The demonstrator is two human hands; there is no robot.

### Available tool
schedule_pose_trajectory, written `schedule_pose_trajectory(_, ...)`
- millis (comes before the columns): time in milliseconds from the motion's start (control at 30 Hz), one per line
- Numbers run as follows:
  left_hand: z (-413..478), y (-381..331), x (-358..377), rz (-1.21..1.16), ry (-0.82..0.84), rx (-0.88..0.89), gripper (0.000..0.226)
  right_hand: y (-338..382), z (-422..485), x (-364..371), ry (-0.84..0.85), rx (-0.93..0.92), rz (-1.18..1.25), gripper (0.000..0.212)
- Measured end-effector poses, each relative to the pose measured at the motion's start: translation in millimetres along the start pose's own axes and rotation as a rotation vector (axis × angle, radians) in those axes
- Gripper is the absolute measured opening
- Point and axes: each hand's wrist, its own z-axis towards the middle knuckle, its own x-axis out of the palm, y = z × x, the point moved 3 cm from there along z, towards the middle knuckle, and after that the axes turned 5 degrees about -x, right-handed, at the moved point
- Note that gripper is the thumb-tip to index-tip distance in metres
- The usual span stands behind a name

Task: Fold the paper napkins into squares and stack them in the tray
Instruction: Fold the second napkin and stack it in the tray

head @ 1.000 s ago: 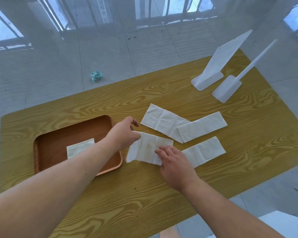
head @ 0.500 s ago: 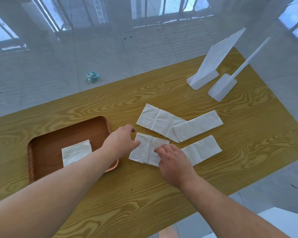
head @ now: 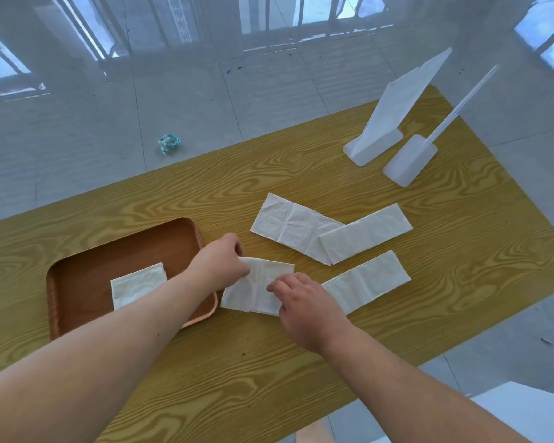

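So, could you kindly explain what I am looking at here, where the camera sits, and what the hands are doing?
There is no machine: a person works with bare hands, and the one camera is worn on their head, looking down at a wooden table. The left hand and right hand both rest on a paper napkin folded to roughly a square, beside a brown tray. One folded napkin already lies in the tray. Three long unfolded napkins wait: two overlapping and one nearer. Two white stands sit at the far corner.
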Motion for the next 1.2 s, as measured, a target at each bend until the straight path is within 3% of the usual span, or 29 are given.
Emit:
schedule_pose_trajectory(167, 0.2, -7.9, -13.1, -0.290, -0.017, -0.036, 0.037, 7.1, 2.7, -0.9, -0.020, 0.012, 0.035, 0.045)
schedule_pose_trajectory(267, -3.5, -19.3, -8.9, -0.551, 0.179, -0.016, 0.041, 3.9, 0.7, -3.1, -0.044, 0.054, 0.038, 0.042)
schedule_pose_trajectory(333, -7.0, -23.8, -2.5, -0.590, 0.266, 0.005, 0.041, 0.5, -0.8, -4.9, -0.059, 0.086, 0.021, 0.039)
schedule_pose_trajectory(433, -9.1, -18.6, -1.5, -0.141, 0.000, 0.072, 0.032, -4.2, -1.8, -7.7, -0.080, 0.136, -0.017, 0.032)
schedule_pose_trajectory(500, -9.7, -12.3, 0.4, 0.124, -0.130, 0.110, 0.050, -7.0, -1.9, -8.6, -0.098, 0.160, -0.020, 0.032)
schedule_pose_trajectory(600, -7.4, -7.6, 6.1, 0.270, -0.140, 0.130, 0.084, -9.4, -2.1, -4.8, -0.077, 0.136, -0.011, 0.042)
schedule_pose_trajectory(667, -4.3, -8.8, 6.5, 0.285, -0.167, 0.117, 0.091, -8.8, -2.5, -1.3, -0.047, 0.111, -0.003, 0.048)
schedule_pose_trajectory(767, 0.4, -11.1, 3.2, 0.228, -0.171, 0.044, 0.082, -6.3, -0.8, 1.3, -0.035, 0.071, -0.003, 0.053)
schedule_pose_trajectory(1067, 9.4, -1.8, -1.0, -0.007, -0.078, -0.101, 0.026, -2.2, 12.8, 2.3, 0.000, 0.013, 0.018, 0.067)
schedule_pose_trajectory(1200, 11.0, 1.3, -0.8, -0.399, 0.045, -0.144, 0.009, -5.0, 14.2, -3.6, -0.140, 0.116, 0.092, 0.062)
